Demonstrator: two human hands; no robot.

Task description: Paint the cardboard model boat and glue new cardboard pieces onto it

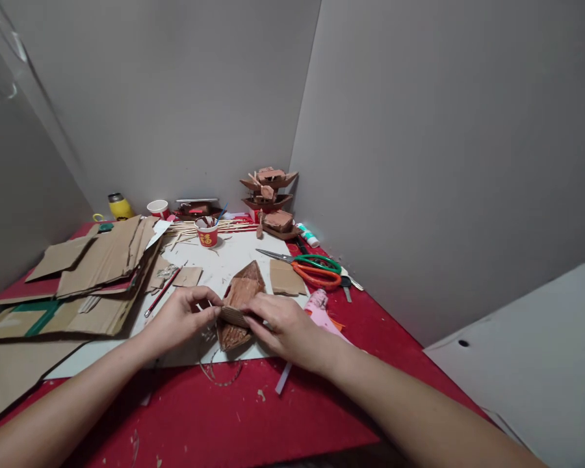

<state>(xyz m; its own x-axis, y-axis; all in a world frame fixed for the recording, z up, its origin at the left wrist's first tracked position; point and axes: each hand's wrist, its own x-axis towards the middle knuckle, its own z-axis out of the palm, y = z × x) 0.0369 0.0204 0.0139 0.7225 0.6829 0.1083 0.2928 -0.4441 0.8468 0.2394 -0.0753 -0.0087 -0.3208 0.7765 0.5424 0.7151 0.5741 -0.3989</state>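
A small brown cardboard boat model [241, 292] lies on a white sheet [234, 250] in the middle of the red table. My left hand [180, 318] pinches its left edge with closed fingers. My right hand [283, 325] rests over the model's right side, fingers curled onto a cardboard strip laid across it. The lower end of the model [231, 337] pokes out between my hands.
Flattened cardboard sheets [102, 260] pile up at left. Green and orange scissors [316, 268], a cardboard scrap [285, 278], a glue tube [307, 235], a red pencil [162, 292], a red paper cup [207, 233], bamboo sticks and stacked finished boat models [270, 195] stand behind. Grey walls close in.
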